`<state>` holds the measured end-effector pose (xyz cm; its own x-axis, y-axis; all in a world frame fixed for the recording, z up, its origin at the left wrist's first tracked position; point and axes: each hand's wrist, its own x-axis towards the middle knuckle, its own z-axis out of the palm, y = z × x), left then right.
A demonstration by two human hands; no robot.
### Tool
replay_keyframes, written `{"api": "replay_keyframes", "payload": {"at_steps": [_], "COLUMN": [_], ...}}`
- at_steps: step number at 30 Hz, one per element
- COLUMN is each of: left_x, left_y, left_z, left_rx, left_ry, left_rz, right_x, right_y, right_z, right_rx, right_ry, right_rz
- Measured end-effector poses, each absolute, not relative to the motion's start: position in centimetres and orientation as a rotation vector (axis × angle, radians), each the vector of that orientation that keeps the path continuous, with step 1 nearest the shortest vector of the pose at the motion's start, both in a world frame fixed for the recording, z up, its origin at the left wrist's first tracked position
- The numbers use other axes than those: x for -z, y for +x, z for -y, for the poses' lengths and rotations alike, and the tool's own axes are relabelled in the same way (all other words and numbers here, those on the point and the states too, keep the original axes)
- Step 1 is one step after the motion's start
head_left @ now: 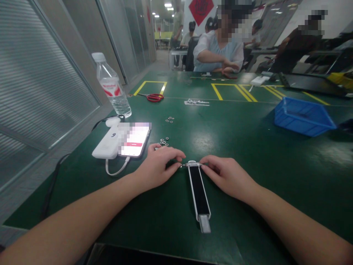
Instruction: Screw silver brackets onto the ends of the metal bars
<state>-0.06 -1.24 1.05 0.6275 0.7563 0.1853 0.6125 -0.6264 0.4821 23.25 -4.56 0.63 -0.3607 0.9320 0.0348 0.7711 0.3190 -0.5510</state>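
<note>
A long, flat black piece with a white border lies on the green table, with a grey metallic tab at its near end. Across its far end runs a thin metal rod. My left hand pinches at the rod's left end, thumb and forefinger close together. On the opposite side my right hand is closed on the rod's right end, its thumb and forefinger hiding the tip. Several small metal rings lie just beyond my left hand, partly covered by it.
Left stand a water bottle, a white power bank and a cabled phone. Farther back lie more rings, red scissors and thin white strips. A blue bin stands right. A person sits opposite.
</note>
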Motion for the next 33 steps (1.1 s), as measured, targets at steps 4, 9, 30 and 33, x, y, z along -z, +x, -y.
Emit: {"api": "replay_keyframes", "payload": {"at_steps": [4, 9, 30, 33], "left_x": [-1.3, -1.5, -0.3, -0.4], "left_y": [0.0, 0.0, 0.2, 0.3], "left_z": [1.3, 1.4, 1.1, 1.2], "left_rx": [-0.515, -0.519, -0.555, -0.555], "left_ry": [2.482, 2.462, 2.553, 2.547], "left_rz": [-1.114, -1.098, -1.047, -1.042], "right_x": [-0.6, -0.6, -0.4, -0.3], "right_y": [23.3, 23.3, 23.3, 23.3], "right_z": [4.6, 4.6, 4.5, 4.5], "right_rx": [-0.646, -0.656, -0.629, -0.639], "right_ry": [-1.534, -1.517, -1.499, -1.496], "right_rz": [2.245, 2.245, 2.265, 2.260]}}
